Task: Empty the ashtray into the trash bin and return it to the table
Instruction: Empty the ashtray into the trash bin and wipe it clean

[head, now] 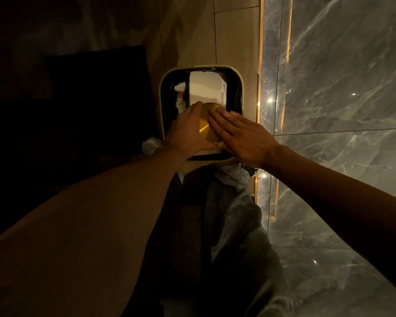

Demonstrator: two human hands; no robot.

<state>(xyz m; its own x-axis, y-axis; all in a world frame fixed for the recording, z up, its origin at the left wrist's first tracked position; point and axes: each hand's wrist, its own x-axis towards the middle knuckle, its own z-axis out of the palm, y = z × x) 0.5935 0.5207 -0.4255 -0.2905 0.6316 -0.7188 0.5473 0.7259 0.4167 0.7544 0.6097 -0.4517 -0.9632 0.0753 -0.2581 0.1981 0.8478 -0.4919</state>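
Ashtray (206, 124) is what I watch, but I start with the biggest things. On the right I see a shiny gray marble wall (343, 92) with white lines in it and small bright spots of light. A thin glowing gold strip (260, 65) runs down its edge. Next to that is a tan wood floor (236, 37). The left side is very dark, and I can only make out a big black shape (96, 101) there.

My two bare arms reach forward over dark, wrinkled pants (236, 216).

In the middle sits the trash bin (162, 92). It has a pale rounded rim and a black bag (237, 92) inside. A white box (206, 88) and some crumpled white paper (180, 86) lie in it.

The ashtray is round and gold, and it shines. It is right above the open bin, near the side close to me. Its bottom faces up at me, so it looks tipped over.

My left hand (188, 131) is wrapped around the ashtray's left side and grips it. My right hand (240, 133) is flat, with its fingers (217, 120) straight and resting on the gold bottom. It is not gripping anything.
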